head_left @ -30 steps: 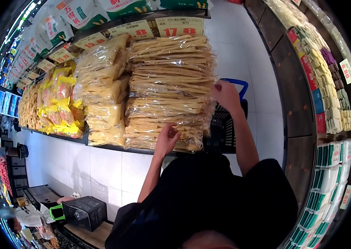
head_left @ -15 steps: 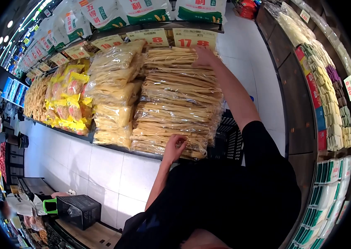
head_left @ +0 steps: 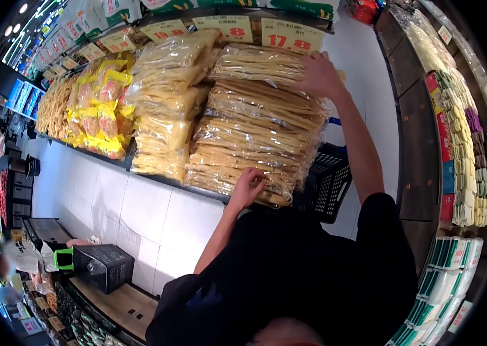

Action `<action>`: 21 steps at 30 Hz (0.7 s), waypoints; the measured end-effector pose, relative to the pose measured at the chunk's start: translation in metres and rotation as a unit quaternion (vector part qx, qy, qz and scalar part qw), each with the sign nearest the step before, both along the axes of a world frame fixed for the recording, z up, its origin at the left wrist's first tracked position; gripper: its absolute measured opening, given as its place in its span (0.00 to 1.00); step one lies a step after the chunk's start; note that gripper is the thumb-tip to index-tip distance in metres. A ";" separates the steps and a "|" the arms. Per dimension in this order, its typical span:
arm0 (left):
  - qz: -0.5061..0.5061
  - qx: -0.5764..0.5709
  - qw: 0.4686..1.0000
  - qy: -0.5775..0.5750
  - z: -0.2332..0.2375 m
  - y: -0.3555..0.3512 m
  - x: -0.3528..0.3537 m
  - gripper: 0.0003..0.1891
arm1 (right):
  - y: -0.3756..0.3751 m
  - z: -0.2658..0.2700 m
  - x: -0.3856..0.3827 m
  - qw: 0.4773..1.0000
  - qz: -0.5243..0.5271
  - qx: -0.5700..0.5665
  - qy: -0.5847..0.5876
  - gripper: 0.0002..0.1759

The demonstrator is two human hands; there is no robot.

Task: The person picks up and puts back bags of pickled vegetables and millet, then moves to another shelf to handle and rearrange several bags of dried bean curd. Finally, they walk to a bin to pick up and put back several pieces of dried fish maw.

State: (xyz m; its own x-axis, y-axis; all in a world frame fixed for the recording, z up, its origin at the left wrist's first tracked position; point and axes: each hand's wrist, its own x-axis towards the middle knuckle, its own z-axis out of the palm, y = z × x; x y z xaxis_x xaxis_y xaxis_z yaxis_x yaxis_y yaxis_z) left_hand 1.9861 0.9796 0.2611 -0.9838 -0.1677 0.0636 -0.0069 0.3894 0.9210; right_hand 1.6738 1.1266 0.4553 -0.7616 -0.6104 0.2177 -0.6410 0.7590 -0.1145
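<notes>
Shelf (head_left: 197, 192), packet (head_left: 258, 62) now askew, under right hand (head_left: 320, 76)

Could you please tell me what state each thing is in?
Left hand: fingers curled
Right hand: at far bag, grip unclear
Stick bags: filled, stacked; seals unclear
Price signs: upright
Yellow packets: filled, piled
Near basket: partly hidden, contents unclear
Green-handled basket: something pale inside

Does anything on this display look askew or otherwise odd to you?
The farthest pack of pale sticks looks slightly askew: its end juts out past the right hand, beyond the neighbouring packs. I see no spill.
</notes>
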 end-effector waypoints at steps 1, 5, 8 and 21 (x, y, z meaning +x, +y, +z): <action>-0.004 0.003 1.000 0.001 -0.001 0.000 0.000 0.09 | 0.010 0.000 0.023 1.000 0.002 -0.024 0.007 0.42; -0.007 0.044 0.999 0.013 0.003 -0.002 -0.001 0.08 | 0.037 0.013 0.122 0.995 0.022 -0.085 -0.046 0.42; -0.012 0.058 0.998 0.030 -0.008 -0.006 0.009 0.07 | 0.038 -0.009 0.179 0.991 0.023 -0.113 -0.074 0.42; 0.094 0.289 0.952 -0.015 -0.024 -0.018 0.035 0.07 | -0.010 -0.123 0.246 0.988 -0.009 -0.134 -0.076 0.40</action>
State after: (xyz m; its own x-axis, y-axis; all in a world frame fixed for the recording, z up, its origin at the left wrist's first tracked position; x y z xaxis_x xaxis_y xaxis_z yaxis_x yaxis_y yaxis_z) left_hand 2.0214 0.9618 0.2373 -0.9328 -0.3396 -0.1210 -0.0563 -0.1944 0.9793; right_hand 1.9193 1.1171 0.3324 -0.8081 -0.5322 0.2525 -0.5877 0.6998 -0.4060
